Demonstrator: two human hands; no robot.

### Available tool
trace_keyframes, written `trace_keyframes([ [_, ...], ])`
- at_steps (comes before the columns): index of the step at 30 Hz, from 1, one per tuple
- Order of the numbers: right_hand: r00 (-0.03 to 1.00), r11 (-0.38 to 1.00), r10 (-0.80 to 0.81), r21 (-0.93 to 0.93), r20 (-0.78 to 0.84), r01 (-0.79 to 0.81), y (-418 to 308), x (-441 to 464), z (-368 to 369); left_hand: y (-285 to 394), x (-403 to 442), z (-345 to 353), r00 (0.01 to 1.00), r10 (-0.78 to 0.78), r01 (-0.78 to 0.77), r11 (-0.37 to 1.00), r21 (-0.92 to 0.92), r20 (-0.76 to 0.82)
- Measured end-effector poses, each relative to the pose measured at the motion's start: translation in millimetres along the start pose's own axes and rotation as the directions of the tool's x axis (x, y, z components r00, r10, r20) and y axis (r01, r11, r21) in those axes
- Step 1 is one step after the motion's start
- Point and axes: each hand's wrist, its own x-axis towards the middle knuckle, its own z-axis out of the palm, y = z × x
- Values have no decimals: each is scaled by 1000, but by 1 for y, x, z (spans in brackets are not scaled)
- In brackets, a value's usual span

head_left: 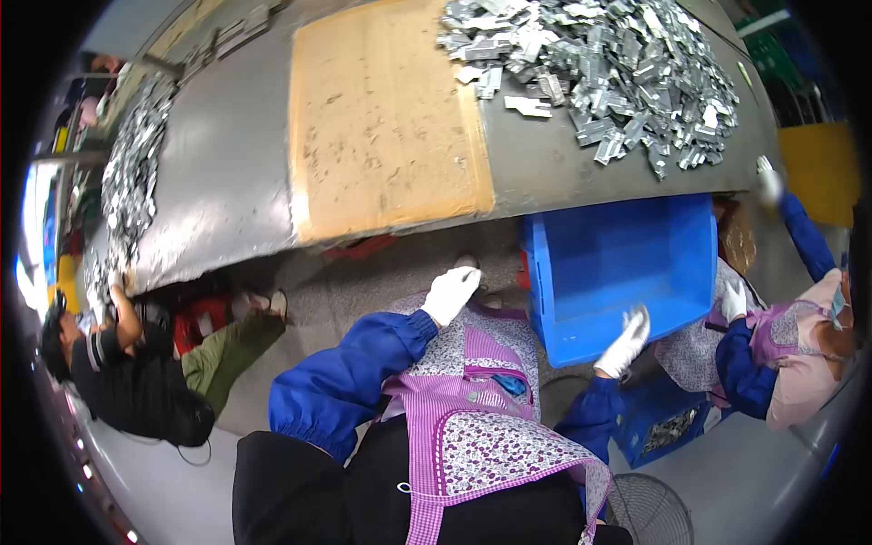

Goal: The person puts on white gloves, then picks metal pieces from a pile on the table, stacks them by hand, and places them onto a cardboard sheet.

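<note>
My left hand (451,295), in a white glove, is held above my lap, in front of the table edge. Its fingers are curled together, and whatever may be inside them is hidden. My right hand (625,343), also gloved, is at the near wall of a large blue bin (622,331). Its fingers point up, a little apart and slightly blurred, with nothing visible in them; whether they touch the bin I cannot tell. The bin is tipped toward me against the table edge, and no parts show inside. Beyond it, a heap of small silvery metal pieces (627,77) lies on the table.
The dark table (218,118) carries a taped brown board (381,118) and another metal heap (136,163) at left. One person (136,363) works at left, another (799,345) sits at right. A blue crate (658,413) with metal pieces and a round wire guard (649,509) stand low at right.
</note>
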Motion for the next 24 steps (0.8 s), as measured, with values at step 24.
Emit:
trace_keyframes([
  [24,363,66,300,360,882,-931,-115,-143,337,35,37,-229,982,177,-158,563,-811,-69],
])
